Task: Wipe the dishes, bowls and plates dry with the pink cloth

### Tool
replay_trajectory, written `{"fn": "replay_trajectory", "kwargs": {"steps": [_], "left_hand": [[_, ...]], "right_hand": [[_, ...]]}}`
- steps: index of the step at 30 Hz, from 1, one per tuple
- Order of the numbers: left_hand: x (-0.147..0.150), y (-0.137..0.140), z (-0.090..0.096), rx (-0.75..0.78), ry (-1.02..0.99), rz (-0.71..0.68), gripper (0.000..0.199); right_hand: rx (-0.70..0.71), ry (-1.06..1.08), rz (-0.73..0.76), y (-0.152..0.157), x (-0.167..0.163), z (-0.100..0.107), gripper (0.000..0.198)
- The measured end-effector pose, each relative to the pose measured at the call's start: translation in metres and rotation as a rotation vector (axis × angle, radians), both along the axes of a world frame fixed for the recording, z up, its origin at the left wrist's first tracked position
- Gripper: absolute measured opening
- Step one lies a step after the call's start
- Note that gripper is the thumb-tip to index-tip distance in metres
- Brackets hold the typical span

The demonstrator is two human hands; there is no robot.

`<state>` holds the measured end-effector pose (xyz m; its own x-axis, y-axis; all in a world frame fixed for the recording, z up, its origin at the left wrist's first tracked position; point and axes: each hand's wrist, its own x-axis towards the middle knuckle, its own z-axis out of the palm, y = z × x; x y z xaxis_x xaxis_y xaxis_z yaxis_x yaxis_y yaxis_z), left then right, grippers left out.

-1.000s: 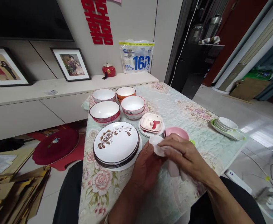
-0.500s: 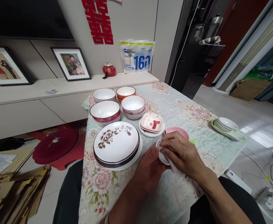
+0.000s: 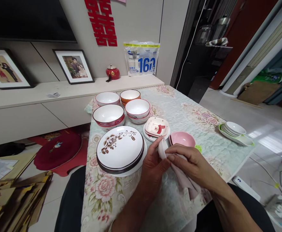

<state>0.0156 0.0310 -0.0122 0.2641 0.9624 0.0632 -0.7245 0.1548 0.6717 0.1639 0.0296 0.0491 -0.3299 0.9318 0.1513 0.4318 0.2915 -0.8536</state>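
Observation:
A small white dish [image 3: 162, 149] stands on edge in my left hand [image 3: 153, 166], fingers behind it and thumb at its lower rim. My right hand [image 3: 191, 164] pinches a pale pink cloth [image 3: 183, 177] against the dish's right side; the cloth hangs down over the table. Just beyond my hands lie pink bowls [image 3: 183, 138] with a bit of bright green [image 3: 198, 148] beside them. Rectangular dishes with a bear design [image 3: 156, 126] rest on round plates. Left of my left hand is a stack of dark-rimmed plates [image 3: 120, 146] with a brown flower.
Stacked bowls [image 3: 108, 113] stand at the table's far left, beside orange-sided bowls [image 3: 130, 94]. At the right edge, small white bowls [image 3: 236, 128] sit on a green-edged dish [image 3: 243, 140]. A low cabinet [image 3: 70, 88] runs behind the floral tablecloth [image 3: 104, 190].
The small dish has been tipped more upright and turned in my left hand. My right hand has shifted slightly right and lower, and more of the cloth now hangs down, with the pink bowls less covered.

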Motion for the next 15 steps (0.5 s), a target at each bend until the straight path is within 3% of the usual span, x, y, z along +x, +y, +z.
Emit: {"fn": "replay_trajectory", "kwargs": {"steps": [3, 5, 11, 15], "left_hand": [[0.001, 0.000, 0.000, -0.029, -0.029, 0.000, 0.064], [0.001, 0.001, 0.000, -0.076, -0.058, 0.014, 0.065], [-0.001, 0.002, 0.003, -0.206, -0.092, 0.008, 0.063], [0.000, 0.003, 0.004, -0.236, -0.119, -0.008, 0.046]], "right_hand": [[-0.085, 0.149, 0.031, 0.001, 0.005, 0.001, 0.022], [-0.041, 0.157, 0.067, 0.002, 0.005, -0.001, 0.022], [0.210, -0.191, 0.142, 0.004, 0.005, -0.006, 0.018], [0.272, -0.399, 0.133, 0.004, 0.014, -0.008, 0.016]]}}
